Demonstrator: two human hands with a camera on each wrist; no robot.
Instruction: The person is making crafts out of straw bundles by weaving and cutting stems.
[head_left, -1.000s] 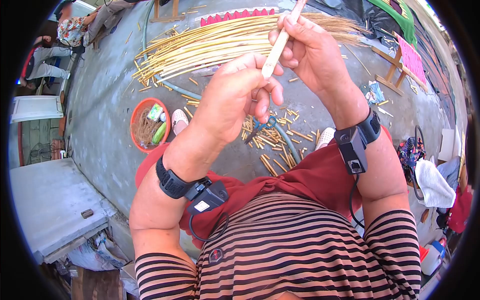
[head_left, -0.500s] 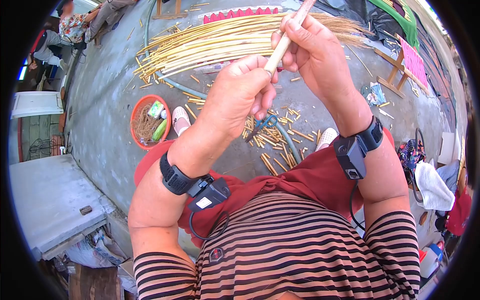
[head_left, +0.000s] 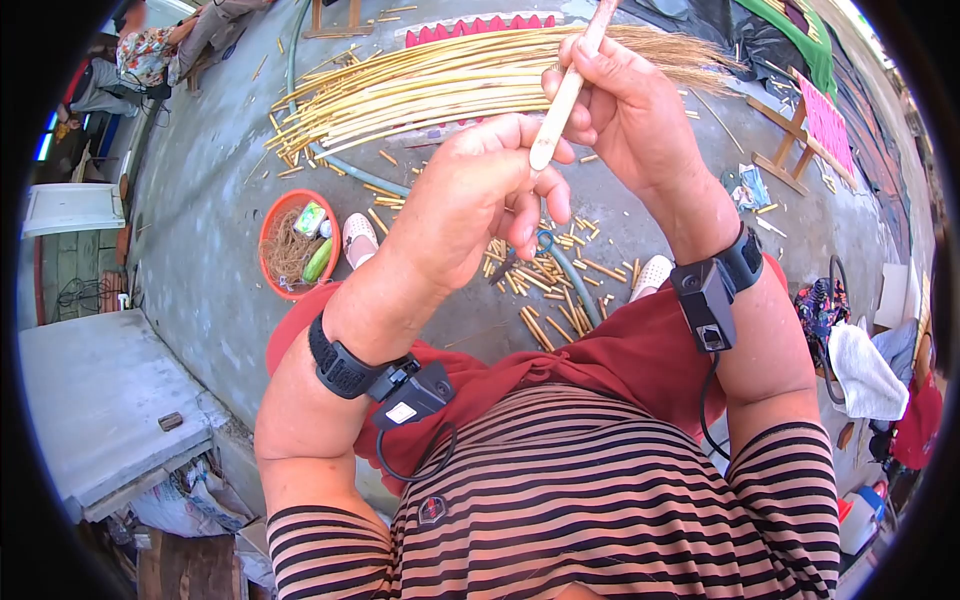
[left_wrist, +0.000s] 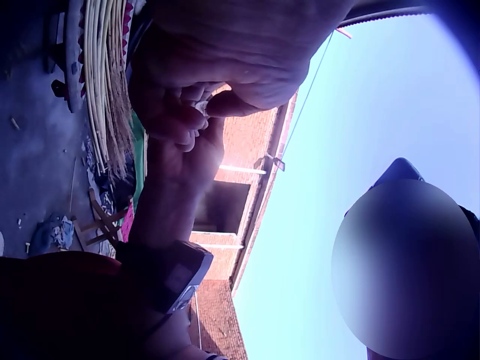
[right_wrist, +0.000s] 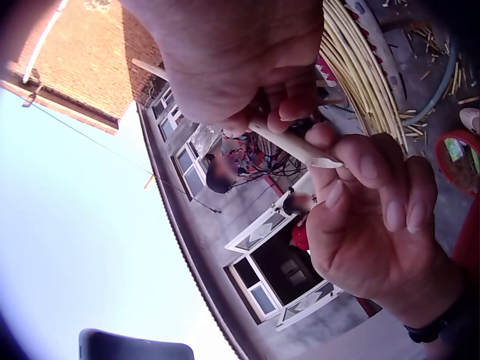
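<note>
In the head view, a pale stick [head_left: 560, 112] slants between the two hands. The right hand [head_left: 640, 110] pinches its upper part between thumb and curled fingers. At the lower end, the left hand [head_left: 470, 190] touches the stick with a bent index finger. The right wrist view shows the stick's cut tip [right_wrist: 324, 160] against that finger, the left thumb a little apart from it and the other fingers loosely bent. From the left wrist, the left hand [left_wrist: 232, 45] is dark and hides most of the stick.
Long yellow stalks [head_left: 430, 95] lie on the floor beyond the hands, with short cut pieces [head_left: 545, 275] and blue-handled scissors, partly hidden, between the feet. An orange basket [head_left: 266, 262] stands at left, a wooden frame with pink cloth [head_left: 825, 125] at right. People sit at upper left.
Half a second ago the left thumb and fingers closed on the stick's lower end; now they are looser and the rounded end shows. The stick's lower end has moved slightly down.
</note>
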